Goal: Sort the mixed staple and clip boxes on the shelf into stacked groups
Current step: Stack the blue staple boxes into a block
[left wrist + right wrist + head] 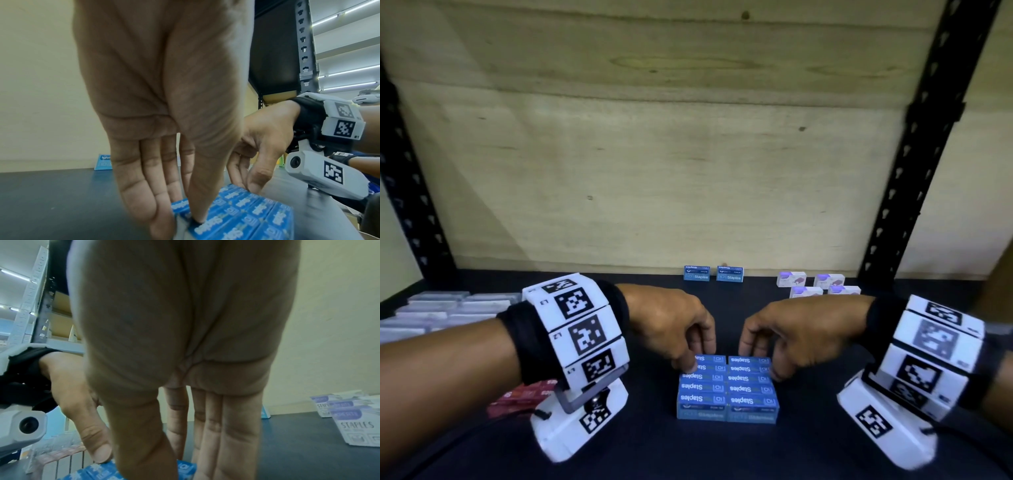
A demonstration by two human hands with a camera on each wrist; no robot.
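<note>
A block of blue staple boxes (727, 389) lies in two columns near the front of the dark shelf (808, 445). My left hand (698, 359) pinches the far boxes of the left column, thumb on the near side and fingers behind. In the left wrist view the thumb of this left hand (185, 203) presses on a blue box (246, 216). My right hand (762, 361) pinches the far boxes of the right column, thumb at the right side. In the right wrist view the right hand (185, 451) has its fingers hanging over the blue boxes (185, 469).
Two more blue staple boxes (713, 274) stand against the wooden back panel. Several white and purple staple boxes (818, 286) sit at the back right. Clear grey boxes (441, 308) fill the left side, and red boxes (517, 397) lie under my left wrist. Black posts (914, 171) frame the shelf.
</note>
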